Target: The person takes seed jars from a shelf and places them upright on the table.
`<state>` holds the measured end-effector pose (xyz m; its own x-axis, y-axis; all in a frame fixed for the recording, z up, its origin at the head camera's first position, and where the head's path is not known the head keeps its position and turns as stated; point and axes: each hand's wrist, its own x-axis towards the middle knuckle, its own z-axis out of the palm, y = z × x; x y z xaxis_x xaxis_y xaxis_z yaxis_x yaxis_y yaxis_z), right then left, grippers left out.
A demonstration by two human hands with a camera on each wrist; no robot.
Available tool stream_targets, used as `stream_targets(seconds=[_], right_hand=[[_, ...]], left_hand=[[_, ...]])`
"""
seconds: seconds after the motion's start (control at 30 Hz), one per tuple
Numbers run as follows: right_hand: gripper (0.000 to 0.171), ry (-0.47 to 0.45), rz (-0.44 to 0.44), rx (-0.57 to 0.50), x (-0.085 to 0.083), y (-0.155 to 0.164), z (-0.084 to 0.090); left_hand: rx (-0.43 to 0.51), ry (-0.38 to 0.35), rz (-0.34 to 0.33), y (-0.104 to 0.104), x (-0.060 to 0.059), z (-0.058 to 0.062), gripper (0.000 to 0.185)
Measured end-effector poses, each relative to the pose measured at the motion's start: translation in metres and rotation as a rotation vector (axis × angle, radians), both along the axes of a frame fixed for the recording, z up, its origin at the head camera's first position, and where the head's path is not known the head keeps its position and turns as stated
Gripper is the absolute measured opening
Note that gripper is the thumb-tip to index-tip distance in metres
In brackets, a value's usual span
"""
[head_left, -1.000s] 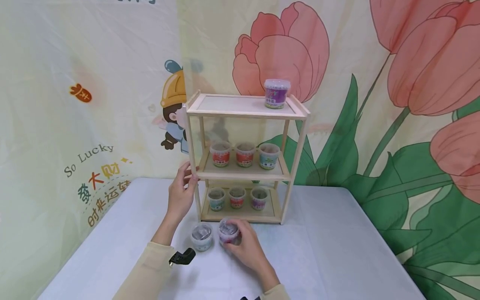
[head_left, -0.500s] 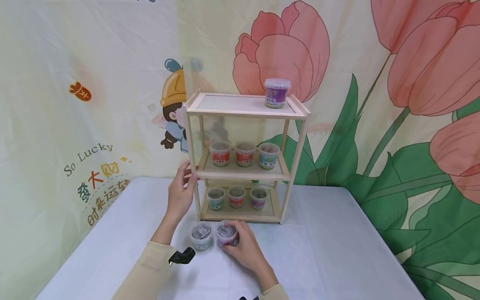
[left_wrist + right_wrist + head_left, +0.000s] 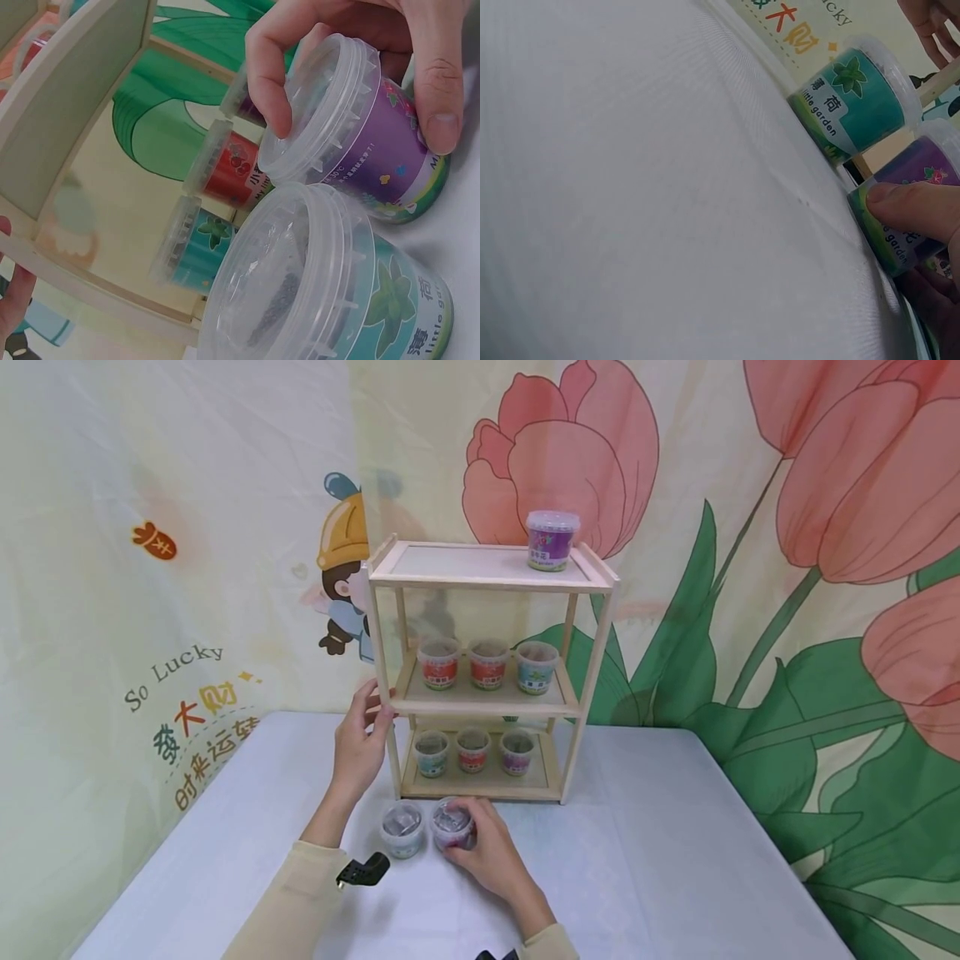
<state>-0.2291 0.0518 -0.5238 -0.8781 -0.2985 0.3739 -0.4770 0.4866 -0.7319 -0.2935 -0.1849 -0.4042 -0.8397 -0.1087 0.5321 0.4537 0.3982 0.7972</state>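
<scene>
"So where's that right hand (image 3: 491,852) now?"

"Gripping a purple tub (image 3: 367,142) on the white table (image 3: 637,843), right in front of the wooden rack (image 3: 495,585)! Thumb (image 3: 439,97) against the printed side, a finger on the clear lid (image 3: 319,105)."

"And the left hand (image 3: 360,747)?"

"Holding the rack itself, pinching its left front post (image 3: 380,643) level with the middle shelf (image 3: 487,710)."

"Who's beside the purple tub?"

"A mint-leaf tub (image 3: 402,830), teal label, standing just to its left, also in front of the rack."

"Take me up the rack!"

"Bottom shelf (image 3: 480,793), left to right: teal pot (image 3: 432,756), red pot (image 3: 473,752), purple pot (image 3: 517,753). Middle shelf: two red tubs (image 3: 438,667), then a blue-green tub (image 3: 536,670) on their right. Top shelf (image 3: 457,560): one lidded violet tub (image 3: 552,539), near the right end."

"And behind the rack?"

"A backdrop (image 3: 562,468) with big pink tulips, rising well above it!"
</scene>
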Motion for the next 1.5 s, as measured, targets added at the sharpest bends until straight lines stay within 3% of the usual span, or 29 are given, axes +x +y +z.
stream_targets(seconds=[0.63,0.93,1.23,1.5], right_hand=[[0.068,0.001,0.002,0.016,0.0,-0.001,0.0],[0.068,-0.045,0.06,0.02,-0.001,0.004,0.003],[0.081,-0.083,0.125,0.035,0.001,0.017,0.017],[0.071,-0.078,0.14,0.011,0.0,0.031,0.036]], left_hand=[[0.001,-0.001,-0.006,0.001,0.001,0.001,0.05],[0.001,0.003,-0.011,0.0,0.0,0.0,0.05],[-0.002,0.007,-0.015,-0.001,0.0,0.0,0.05],[0.003,-0.004,-0.013,0.0,0.001,0.0,0.05]])
